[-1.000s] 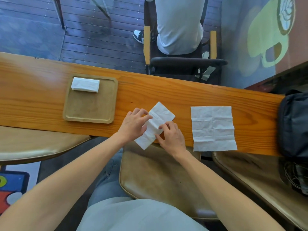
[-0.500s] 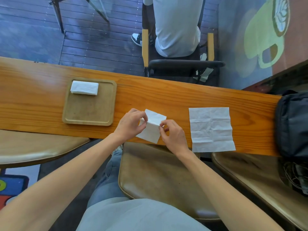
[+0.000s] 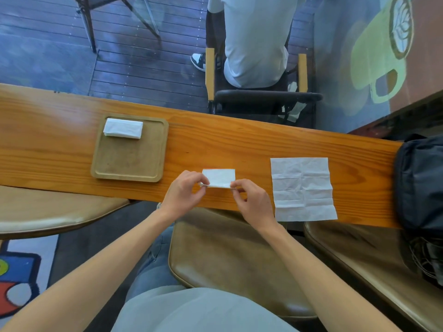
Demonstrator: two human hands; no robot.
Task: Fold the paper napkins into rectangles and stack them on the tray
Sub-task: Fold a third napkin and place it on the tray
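Note:
A small white folded napkin (image 3: 219, 177) lies as a rectangle on the wooden counter in front of me. My left hand (image 3: 183, 194) pinches its near left corner and my right hand (image 3: 251, 200) pinches its near right corner. To the left sits a square wooden tray (image 3: 129, 164) with a folded napkin stack (image 3: 123, 128) at its far edge. An unfolded creased napkin (image 3: 302, 188) lies flat on the counter to the right of my hands.
The long wooden counter (image 3: 215, 142) runs left to right. A black bag (image 3: 419, 183) sits at its right end. Tan stool seats (image 3: 227, 259) stand below the near edge. A person in a chair (image 3: 256, 44) sits beyond the counter.
The long diagonal napkin strip was folded over into a short rectangle and turned square to the counter edge. Both hands shifted to pinch its near corners.

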